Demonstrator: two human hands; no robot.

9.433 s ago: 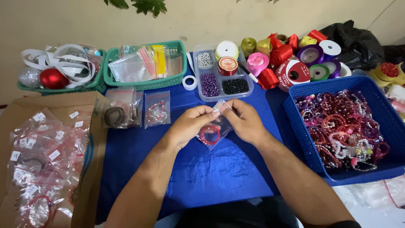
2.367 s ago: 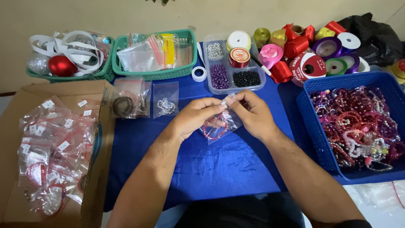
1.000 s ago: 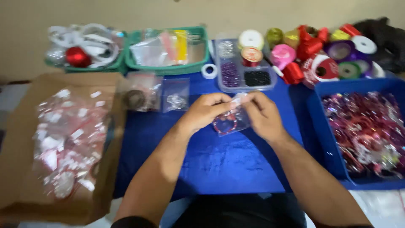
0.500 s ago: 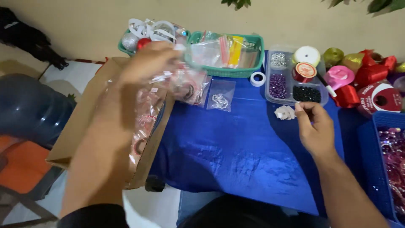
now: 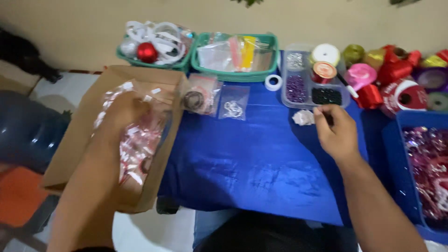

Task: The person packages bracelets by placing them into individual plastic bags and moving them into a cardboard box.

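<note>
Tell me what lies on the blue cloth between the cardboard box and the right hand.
Head view: two small clear bags, then bare blue cloth up to the right hand.

Home craft table: ribbon spools [image 5: 396, 79], bead tray [image 5: 312, 88], box of packed bags [image 5: 135, 140]

Plain beige wall [image 5: 70, 28] behind; blue-covered table [image 5: 252, 163]; pale tiled floor [image 5: 51, 88] at left.

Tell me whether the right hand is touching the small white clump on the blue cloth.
Cannot tell. In the head view the right hand meets the white clump at its fingertips, too blurred to judge.
</note>
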